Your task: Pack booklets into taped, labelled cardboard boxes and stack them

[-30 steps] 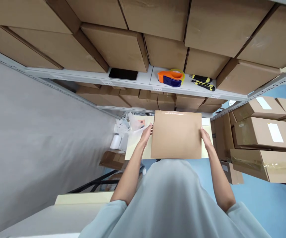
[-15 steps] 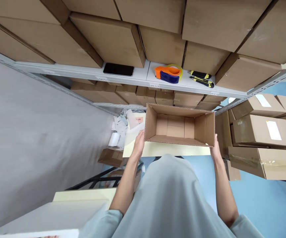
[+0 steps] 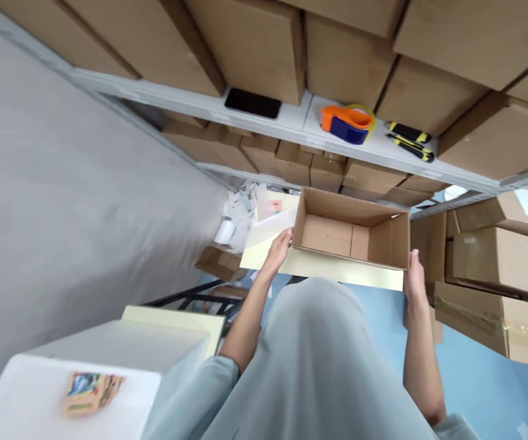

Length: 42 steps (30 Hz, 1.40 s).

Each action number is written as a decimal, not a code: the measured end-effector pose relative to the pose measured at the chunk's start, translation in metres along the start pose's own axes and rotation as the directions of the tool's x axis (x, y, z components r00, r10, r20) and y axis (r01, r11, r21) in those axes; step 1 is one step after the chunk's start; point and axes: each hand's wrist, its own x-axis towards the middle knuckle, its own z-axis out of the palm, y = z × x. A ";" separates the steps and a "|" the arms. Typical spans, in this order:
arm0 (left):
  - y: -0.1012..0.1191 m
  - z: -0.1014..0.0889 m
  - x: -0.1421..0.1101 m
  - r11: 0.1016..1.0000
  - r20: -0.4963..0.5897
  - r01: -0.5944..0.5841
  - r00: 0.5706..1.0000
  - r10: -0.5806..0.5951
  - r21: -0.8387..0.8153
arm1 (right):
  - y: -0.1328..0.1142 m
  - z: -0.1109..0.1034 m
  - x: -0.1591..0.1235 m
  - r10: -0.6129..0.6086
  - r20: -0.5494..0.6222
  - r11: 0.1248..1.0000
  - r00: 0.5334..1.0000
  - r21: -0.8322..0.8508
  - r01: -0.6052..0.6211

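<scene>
Between my two hands is an open-topped cardboard box, its bare inside facing me. My left hand grips the box's left end, fingers against the outer wall. At the opposite end, my right hand presses on the outer right wall near the front corner. Beneath the box lies a pale yellow tabletop. White sheets rest on that tabletop just beyond my left hand.
A shelf above the table bears a black phone, an orange and blue tape dispenser and two utility knives, with cartons behind. Labelled cartons are stacked at right. A grey wall bounds the left; a white box stands lower left.
The view has swung left and tilted, so shelf and table appear shifted rightward. The box stays between both hands and looks turned slightly, its right end lower. More of the white box shows.
</scene>
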 end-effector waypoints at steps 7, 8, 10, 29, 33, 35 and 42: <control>0.002 -0.060 0.025 0.996 -0.155 -0.072 0.986 0.064 -0.050 | -0.107 0.060 -0.048 -0.493 -0.142 0.853 0.858 -0.274 0.445; 0.001 -0.073 0.031 0.996 -0.177 -0.073 0.982 0.062 -0.057 | -0.125 0.080 -0.061 -0.560 -0.095 0.804 0.823 -0.302 0.512; -0.002 -0.096 0.043 0.994 -0.214 -0.079 0.975 0.062 -0.070 | -0.157 0.125 -0.088 -0.664 0.031 0.692 0.747 -0.353 0.630; -0.115 -0.133 0.225 0.872 -0.034 -0.208 0.968 0.249 0.444 | -0.027 0.553 -0.001 -0.029 0.326 0.845 0.945 -0.497 0.197; -0.123 -0.128 0.223 0.858 -0.007 -0.217 0.968 0.249 0.466 | -0.015 0.550 0.015 0.046 0.262 0.728 0.964 -0.670 0.147; -0.123 -0.129 0.222 0.866 -0.099 -0.159 0.968 0.232 0.475 | -0.008 0.549 0.016 0.057 0.239 0.700 0.969 -0.702 0.133; -0.115 -0.128 0.238 0.882 -0.325 0.081 0.942 0.084 0.463 | 0.008 0.554 0.017 0.143 0.186 0.699 0.972 -0.714 0.034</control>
